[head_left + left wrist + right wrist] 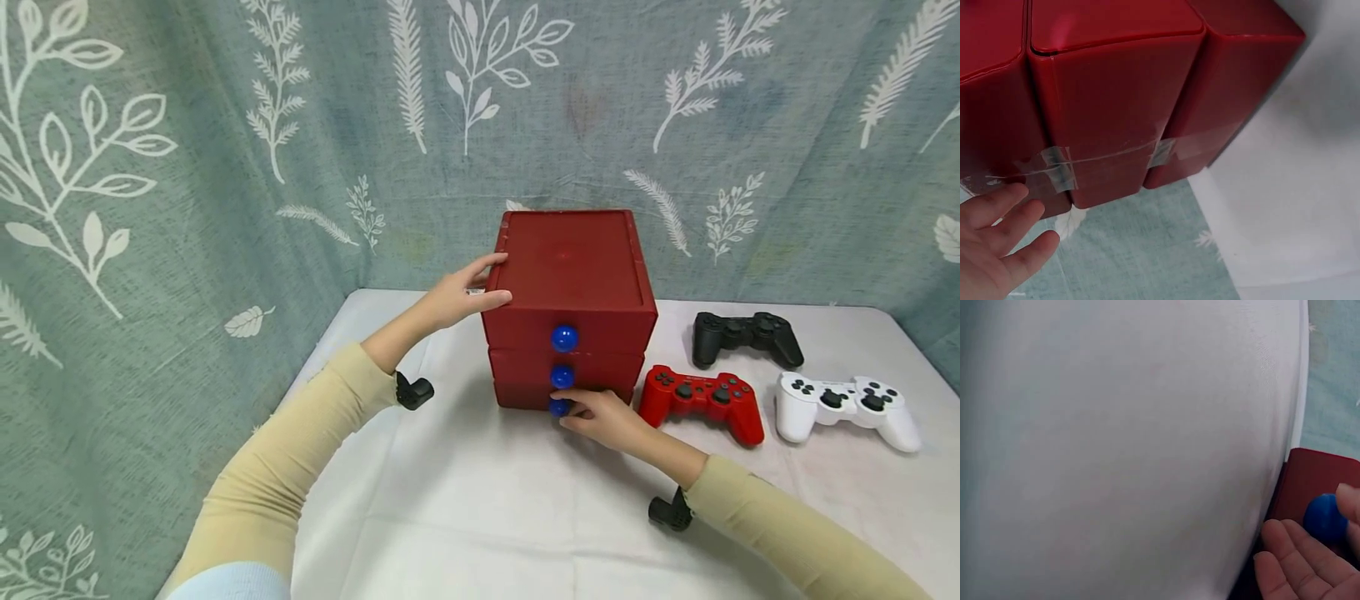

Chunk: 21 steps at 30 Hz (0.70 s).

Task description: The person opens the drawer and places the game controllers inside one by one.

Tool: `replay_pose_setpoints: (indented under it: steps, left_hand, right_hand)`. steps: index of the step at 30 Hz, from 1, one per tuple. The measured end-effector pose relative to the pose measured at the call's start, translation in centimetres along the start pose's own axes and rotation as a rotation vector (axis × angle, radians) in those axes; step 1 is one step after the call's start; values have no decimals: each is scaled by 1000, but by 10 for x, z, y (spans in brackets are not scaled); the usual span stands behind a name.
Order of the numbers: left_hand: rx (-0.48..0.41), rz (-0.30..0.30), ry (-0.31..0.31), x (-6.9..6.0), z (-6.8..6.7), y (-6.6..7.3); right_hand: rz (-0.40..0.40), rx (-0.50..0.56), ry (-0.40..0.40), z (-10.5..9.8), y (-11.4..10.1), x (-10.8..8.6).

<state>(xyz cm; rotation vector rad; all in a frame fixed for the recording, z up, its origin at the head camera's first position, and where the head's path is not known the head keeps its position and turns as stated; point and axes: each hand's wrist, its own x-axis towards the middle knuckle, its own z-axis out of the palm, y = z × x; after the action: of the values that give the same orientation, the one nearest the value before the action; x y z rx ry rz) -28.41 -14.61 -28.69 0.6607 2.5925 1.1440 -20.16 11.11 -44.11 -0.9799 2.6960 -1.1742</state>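
A red three-drawer box [570,258] stands on the table, its drawers stacked and closed, each with a round blue knob on the front. My left hand [461,296] rests against the box's left side near the top, fingers spread and fairly straight; the left wrist view shows these fingers [1022,256] beside the stacked red drawers [1110,125], which have clear tape across them. At the lowest blue knob [558,407], my right hand [603,418] pinches with thumb and fingers. In the right wrist view the knob [1325,517] sits between thumb and fingers.
Right of the box lie a red game controller [701,402], a black one [746,337] behind it and a white one [847,407] farther right. A white cloth [465,517] covers the table. Green leaf-patterned curtains [562,108] hang behind and to the left.
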Motion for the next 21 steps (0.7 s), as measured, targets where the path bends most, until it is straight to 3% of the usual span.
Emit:
replay_pose_setpoints:
  steps: [8,21]
  left_hand:
    - [-43,-3,-6,2,1,-2]
    - [-38,5,-18,3,2,-3]
  right_hand:
    - [28,23,3,1,1,5]
    - [53,31,2,1,-1,5]
